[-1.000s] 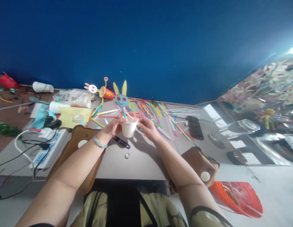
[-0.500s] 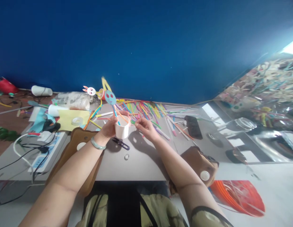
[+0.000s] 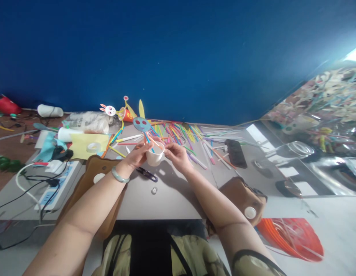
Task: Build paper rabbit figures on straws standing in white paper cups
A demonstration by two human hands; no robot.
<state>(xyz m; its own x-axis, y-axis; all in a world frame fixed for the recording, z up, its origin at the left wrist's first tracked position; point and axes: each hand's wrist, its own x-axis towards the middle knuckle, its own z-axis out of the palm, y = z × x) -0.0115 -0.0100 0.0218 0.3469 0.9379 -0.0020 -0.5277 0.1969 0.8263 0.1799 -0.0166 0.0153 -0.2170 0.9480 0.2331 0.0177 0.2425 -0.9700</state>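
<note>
My left hand [image 3: 140, 154] is closed round the left side of a white paper cup [image 3: 155, 158], tilted slightly so its mouth shows. Blue and orange straws [image 3: 149, 142] stand in the cup. On top of them sits a blue paper rabbit face [image 3: 141, 124] with red eyes and yellow ears. At the cup's right rim, my right hand [image 3: 177, 155] has thumb and fingers pinched together against the edge. Whether a small piece is also between those fingertips is hidden. Below the cup lie a dark purple cutter-like tool [image 3: 147, 174] and a small clear object [image 3: 154, 190].
Many coloured sticks [image 3: 192, 138] lie along the wall. On the left are stacked paper cups [image 3: 100, 126], a tape roll [image 3: 94, 147], yellow paper [image 3: 80, 143] and a power strip [image 3: 55, 188]. A black case [image 3: 235, 153], brown pouch [image 3: 241, 197] and orange bin [image 3: 292, 237] stand right.
The cup with the rabbit face has shifted right and tipped, showing more of its inside. My right hand, pinched and apart from the cup before, now touches its right rim.
</note>
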